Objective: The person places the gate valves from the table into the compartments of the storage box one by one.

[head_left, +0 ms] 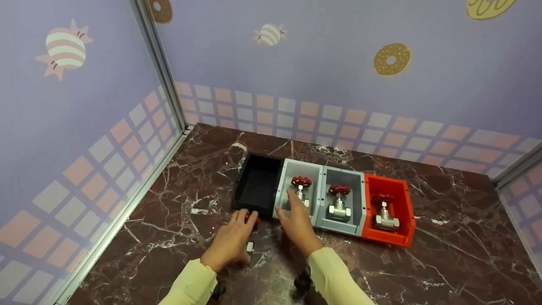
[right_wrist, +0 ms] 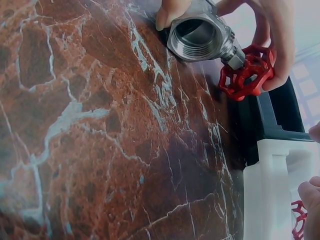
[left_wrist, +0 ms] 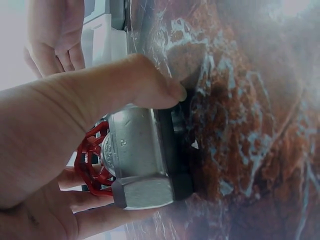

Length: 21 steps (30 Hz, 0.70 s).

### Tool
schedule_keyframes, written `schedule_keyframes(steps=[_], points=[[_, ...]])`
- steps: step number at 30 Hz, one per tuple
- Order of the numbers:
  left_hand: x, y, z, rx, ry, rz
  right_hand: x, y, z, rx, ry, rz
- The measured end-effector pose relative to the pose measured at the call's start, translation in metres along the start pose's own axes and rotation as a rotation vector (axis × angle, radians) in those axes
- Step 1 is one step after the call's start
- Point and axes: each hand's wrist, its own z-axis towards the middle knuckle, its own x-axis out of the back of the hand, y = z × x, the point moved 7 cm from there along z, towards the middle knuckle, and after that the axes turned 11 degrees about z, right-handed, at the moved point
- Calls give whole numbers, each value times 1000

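My left hand grips a metal valve with a red handwheel low over the marble-patterned tabletop, in front of the black bin. In the right wrist view its thumb lies by the threaded body and its fingers reach round the red handwheel. My right hand, fingers relaxed, hovers over the front of the white bin. Inside that bin stands a second valve, partly hidden by this hand. No object shows in the right hand's grasp.
Right of the white bin, a grey bin holds a valve, and an orange-red bin at the row's end holds another. Purple printed wall panels enclose the marbled tabletop at the back and sides.
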Motion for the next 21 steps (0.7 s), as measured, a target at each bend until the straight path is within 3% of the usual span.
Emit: schedule_keyframes(steps=[14,21], points=[[7,-1,3,6,-39,28,-6,2,2,-59,-37,48],[15,-1,6,0,2,49,-9,1,4,-39,-22,56]])
